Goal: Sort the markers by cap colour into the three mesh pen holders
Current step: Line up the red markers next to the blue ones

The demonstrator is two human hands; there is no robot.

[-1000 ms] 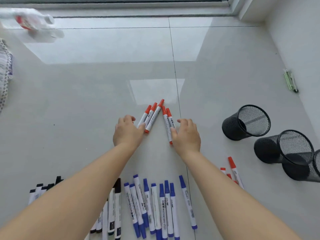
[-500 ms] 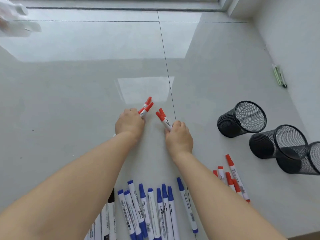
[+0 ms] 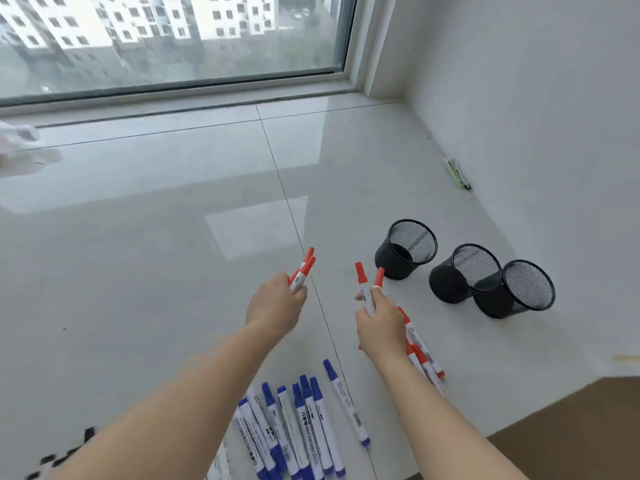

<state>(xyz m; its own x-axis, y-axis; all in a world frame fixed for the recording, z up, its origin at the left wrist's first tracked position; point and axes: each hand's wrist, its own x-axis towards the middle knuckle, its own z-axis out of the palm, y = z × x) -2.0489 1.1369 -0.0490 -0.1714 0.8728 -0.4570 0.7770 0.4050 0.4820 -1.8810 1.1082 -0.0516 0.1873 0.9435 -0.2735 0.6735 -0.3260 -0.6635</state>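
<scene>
My left hand [image 3: 275, 303] is closed around a small bunch of red-capped markers [image 3: 304, 270], lifted off the tiled floor. My right hand [image 3: 381, 322] grips two red-capped markers [image 3: 363, 278] with caps pointing up. Under my right wrist lie more red-capped markers [image 3: 424, 355] on the floor. Several blue-capped markers [image 3: 304, 420] lie in a row between my forearms. Black-capped markers [image 3: 65, 455] show at the bottom left, mostly hidden by my left arm. Three empty black mesh pen holders [image 3: 407, 249], [image 3: 464, 273], [image 3: 516, 289] stand to the right of my hands.
A window runs along the far edge of the glossy white tiles [image 3: 173, 254]. A white wall closes the right side, with a small green object [image 3: 457, 173] at its foot. White blurred things [image 3: 20, 150] lie far left. A brown surface [image 3: 571, 438] starts at the bottom right.
Both hands closed on the red-capped markers and lifted them off the floor. The view tilted up, so the window came into sight.
</scene>
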